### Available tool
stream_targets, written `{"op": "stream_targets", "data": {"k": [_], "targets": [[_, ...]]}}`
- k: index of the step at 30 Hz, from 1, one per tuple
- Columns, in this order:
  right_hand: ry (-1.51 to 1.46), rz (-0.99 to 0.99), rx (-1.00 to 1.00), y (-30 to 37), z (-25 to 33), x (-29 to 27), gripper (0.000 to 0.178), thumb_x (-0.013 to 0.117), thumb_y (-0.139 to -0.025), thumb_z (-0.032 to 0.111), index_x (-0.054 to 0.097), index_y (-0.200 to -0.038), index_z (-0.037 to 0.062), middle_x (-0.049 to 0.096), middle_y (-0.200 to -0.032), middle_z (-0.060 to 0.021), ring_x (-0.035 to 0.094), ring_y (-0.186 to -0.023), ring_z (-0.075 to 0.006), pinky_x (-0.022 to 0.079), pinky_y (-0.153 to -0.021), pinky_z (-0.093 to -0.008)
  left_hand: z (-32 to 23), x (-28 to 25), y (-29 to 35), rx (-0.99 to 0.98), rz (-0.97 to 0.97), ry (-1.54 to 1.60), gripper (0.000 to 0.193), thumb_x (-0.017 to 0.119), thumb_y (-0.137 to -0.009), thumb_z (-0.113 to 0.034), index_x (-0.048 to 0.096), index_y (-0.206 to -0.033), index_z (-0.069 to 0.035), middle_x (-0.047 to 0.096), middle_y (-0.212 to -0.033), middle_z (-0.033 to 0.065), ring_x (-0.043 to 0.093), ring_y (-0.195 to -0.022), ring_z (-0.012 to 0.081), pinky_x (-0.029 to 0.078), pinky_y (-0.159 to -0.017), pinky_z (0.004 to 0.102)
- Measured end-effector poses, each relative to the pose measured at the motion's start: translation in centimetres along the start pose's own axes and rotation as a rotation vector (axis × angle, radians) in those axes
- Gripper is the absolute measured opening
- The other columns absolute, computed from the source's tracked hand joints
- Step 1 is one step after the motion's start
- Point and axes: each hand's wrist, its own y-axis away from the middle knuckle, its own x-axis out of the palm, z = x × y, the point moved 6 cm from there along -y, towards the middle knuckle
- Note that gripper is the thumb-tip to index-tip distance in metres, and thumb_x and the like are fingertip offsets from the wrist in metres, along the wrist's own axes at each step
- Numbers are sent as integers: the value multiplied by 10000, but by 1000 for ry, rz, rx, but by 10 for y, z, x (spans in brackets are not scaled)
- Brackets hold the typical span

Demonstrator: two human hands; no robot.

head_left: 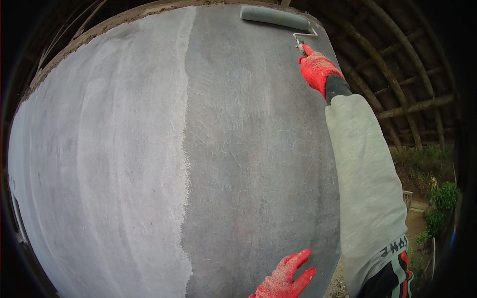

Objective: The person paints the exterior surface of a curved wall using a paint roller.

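Note:
My right hand (318,68), in a red knitted glove, is closed round the handle of a paint roller (275,19) at the top right of the wall (124,149). The roller's grey sleeve lies sideways against the wall's upper edge, and its bent white wire frame shows beside my fingers. Low in the view, my left hand (288,278) wears a matching red glove. Its thumb and fingers are apart with nothing between them, near the wall's lower right part. Paler grey covers the wall's left side; a darker, wrinkled grey covers the right, with a ragged vertical border between.
Rough brown mud-like edging (54,64) runs along the wall's top left. Overhead at the right are the dark wooden poles (422,105) of a roof. Beyond the wall's right edge, green bushes (444,196) and bare ground lie outside.

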Motion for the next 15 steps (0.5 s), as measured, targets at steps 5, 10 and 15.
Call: {"op": "stream_targets", "data": {"k": [5,10,15], "targets": [[28,18,105,195,-38,19,570,504,-914,216,331,-1455,271,614,-947,-279,589,-835,-470,469,-706,-473,14,23,27,-131,-35,163,447,648,-862,-66,497,-1279,-6,578,-1105,160,606,-1004,271,496,-848,332],[-157,165,128,411,-97,33,656,549,-863,45,304,-1464,140,611,-955,-270,611,-828,-450,482,-673,-450,32,40,49,-260,-88,370,440,638,-873,-52,492,-1286,-7,570,-1110,134,604,-1016,237,495,-854,314],[-212,304,230,611,-158,16,647,579,-828,44,359,-1434,94,630,-961,-219,638,-820,-393,503,-676,-407,36,65,69,-381,51,530,436,625,-885,-62,488,-1296,-16,549,-1137,128,592,-1054,238,486,-879,308]]}}
